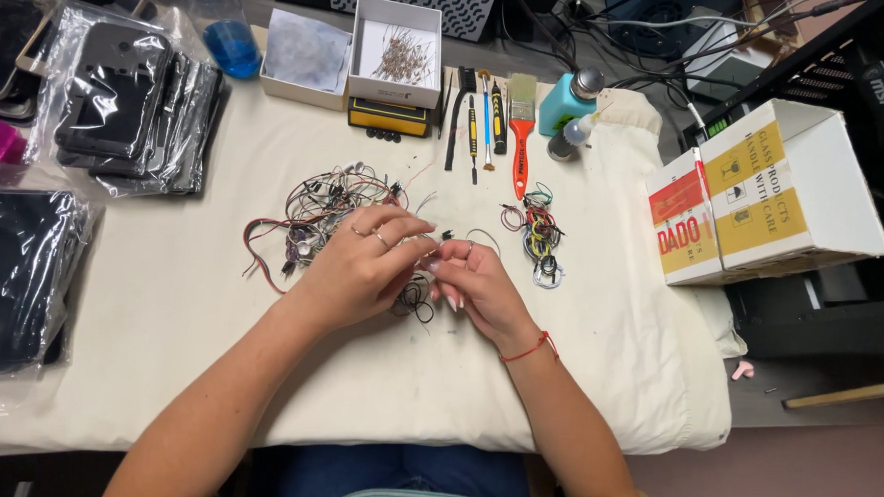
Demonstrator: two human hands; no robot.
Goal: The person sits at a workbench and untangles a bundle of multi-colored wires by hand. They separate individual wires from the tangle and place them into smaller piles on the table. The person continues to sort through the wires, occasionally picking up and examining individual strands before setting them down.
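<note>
Both hands meet at the middle of the cream cloth-covered table [166,298]: the left hand [363,265] and right hand [480,289] pinch a thin black wire piece [432,258] between their fingertips. At ten o'clock lies a loose tangle of red and black wires [311,215]; at two o'clock, a small bundle of coloured wires [539,232]. At twelve, an orange-handled brush [520,134] rests flat.
</note>
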